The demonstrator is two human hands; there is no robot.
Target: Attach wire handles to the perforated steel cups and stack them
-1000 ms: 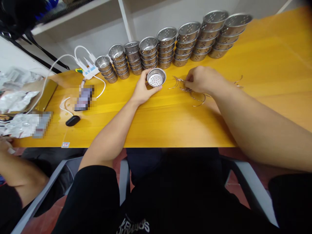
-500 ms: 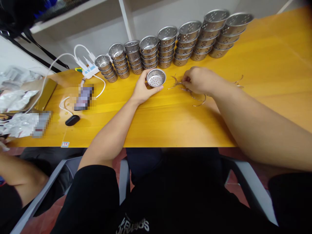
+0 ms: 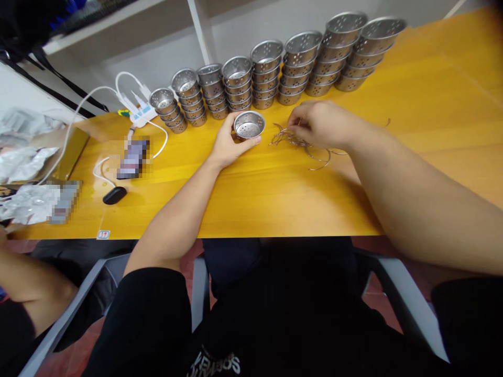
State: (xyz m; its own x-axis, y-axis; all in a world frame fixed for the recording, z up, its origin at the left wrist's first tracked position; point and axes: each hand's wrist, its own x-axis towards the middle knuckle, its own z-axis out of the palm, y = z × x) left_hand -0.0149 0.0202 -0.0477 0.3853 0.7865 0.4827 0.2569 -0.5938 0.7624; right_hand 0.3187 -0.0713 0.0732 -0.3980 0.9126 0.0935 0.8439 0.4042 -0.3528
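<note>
The left hand [image 3: 226, 144] clasps a perforated cup [image 3: 249, 125]; the right hand [image 3: 320, 123], at the loose wires [image 3: 283, 138], has shifted slightly cupward (whether it pinches one, I cannot tell), so its grasp seems unsettled.

I can make out a small label [image 3: 103, 234] on the near edge of the table [image 3: 251, 209], left of the left hand [image 3: 228, 146] and closer to the body than its grip. It has a blue border and two red digits; I read the first as 3, but I can't settle the second between 4 and 9. Nearer the body than that grip, pale lettering [image 3: 222, 365] crosses the black shirt [image 3: 298, 324]; I pick out an S, but I can't read the words.
</note>
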